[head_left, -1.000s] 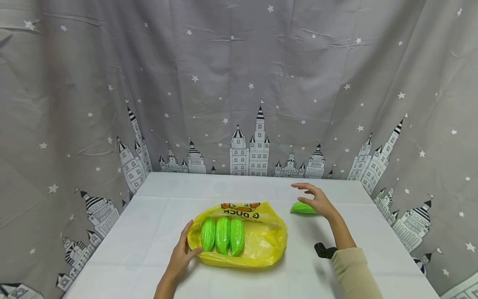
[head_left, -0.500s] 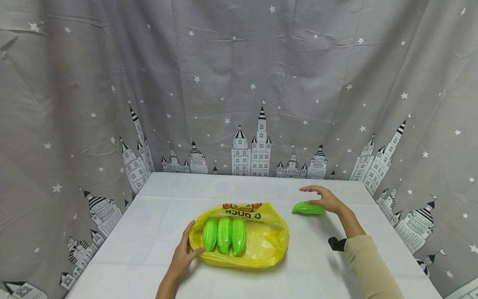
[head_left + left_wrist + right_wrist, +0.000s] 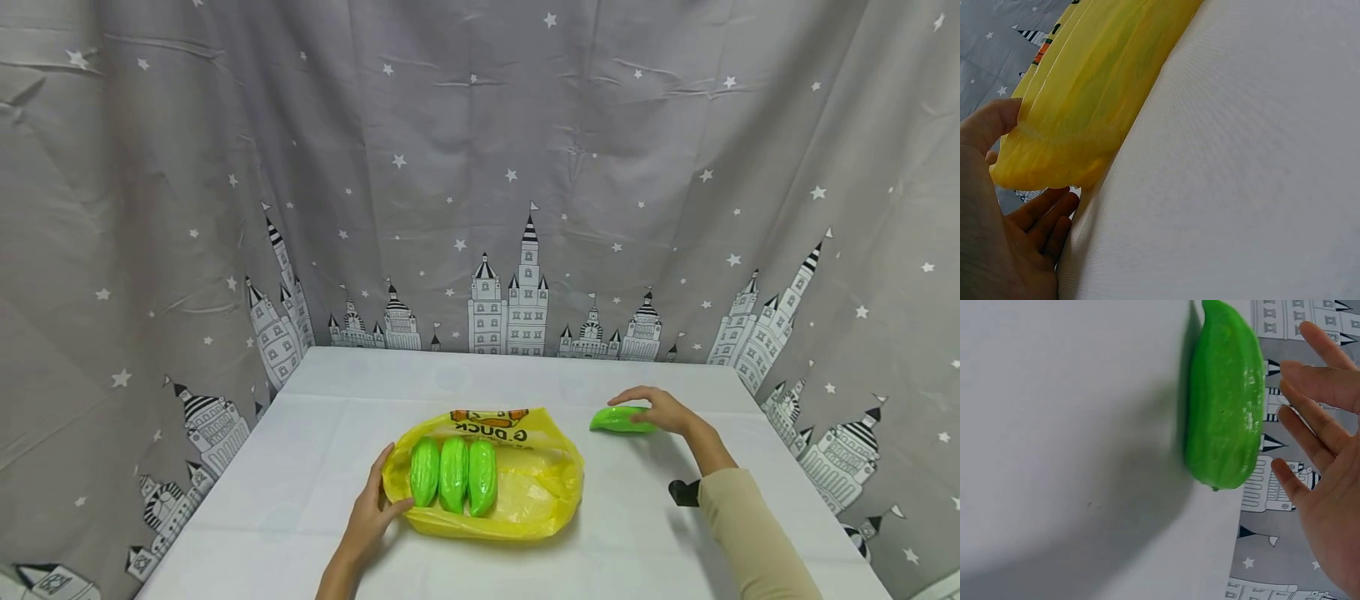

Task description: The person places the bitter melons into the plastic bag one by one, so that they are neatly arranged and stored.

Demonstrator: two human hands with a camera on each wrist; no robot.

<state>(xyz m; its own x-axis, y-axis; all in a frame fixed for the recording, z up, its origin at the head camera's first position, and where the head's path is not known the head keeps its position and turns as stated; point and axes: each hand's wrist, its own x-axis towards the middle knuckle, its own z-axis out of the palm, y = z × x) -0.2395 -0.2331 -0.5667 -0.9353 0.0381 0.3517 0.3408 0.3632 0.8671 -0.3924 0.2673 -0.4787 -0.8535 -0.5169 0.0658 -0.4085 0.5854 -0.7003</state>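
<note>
A yellow plastic bag (image 3: pixel 532 527) with mirrored "G.DUCK" lettering lies with its mouth spread wide. Inside its left half, three green ridged bitter melons (image 3: pixel 453 473) lie side by side. My left hand (image 3: pixel 367 510) holds the bag's left end; in the left wrist view the thumb (image 3: pixel 1000 119) bears on the yellow film and the other fingers reach below. Right of the bag, another green bitter melon (image 3: pixel 1225 400) lies on the white tabletop. Just over it hovers my right hand (image 3: pixel 663 412), fingers loosely spread; the right wrist view shows a gap between them.
White cloth covers the table (image 3: pixel 300 450). A grey curtain (image 3: pixel 420 200) printed with castles and stars hangs behind and around it. A black strap piece (image 3: pixel 683 492) sticks out by the right sleeve (image 3: pixel 750 525).
My right hand has moved a little right and then down toward the lone bitter melon. The left hand stays at the bag, and the bag's melons lie as before.
</note>
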